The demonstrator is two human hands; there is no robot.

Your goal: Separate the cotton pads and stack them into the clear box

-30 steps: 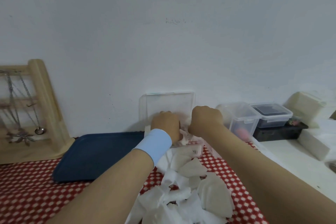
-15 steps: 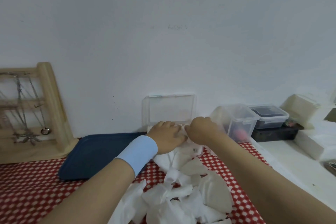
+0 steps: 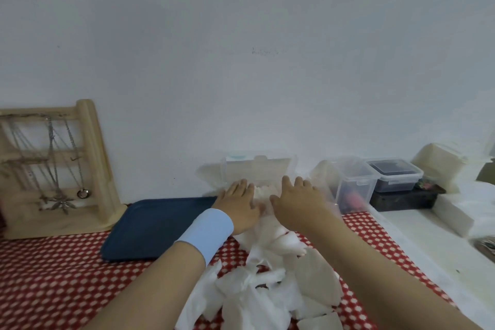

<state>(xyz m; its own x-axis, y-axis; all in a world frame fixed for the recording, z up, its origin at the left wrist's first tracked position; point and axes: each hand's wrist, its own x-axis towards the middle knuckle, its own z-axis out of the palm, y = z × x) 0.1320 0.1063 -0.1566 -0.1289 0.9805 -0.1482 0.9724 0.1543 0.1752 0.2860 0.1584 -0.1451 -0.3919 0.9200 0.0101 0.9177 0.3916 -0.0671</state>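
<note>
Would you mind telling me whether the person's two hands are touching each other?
Apart. The head view shows a strip of white cotton pads between the left hand and the right hand.

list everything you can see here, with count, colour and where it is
clear box: one, see-through, lid up, against the wall
cotton pads: loose pile, too many to count, white, on the cloth in front of the box
tray: one, dark blue, left of the box
necklace stand: one, pale wood, far left, chains hanging on it
tablecloth: one, red with white dots, under tray and pads
tubs: two, clear, right of the box
cream box: one, far right by the wall
left hand: fingers straight, at the box's front, light blue wristband
right hand: fingers straight, beside the left hand
</note>
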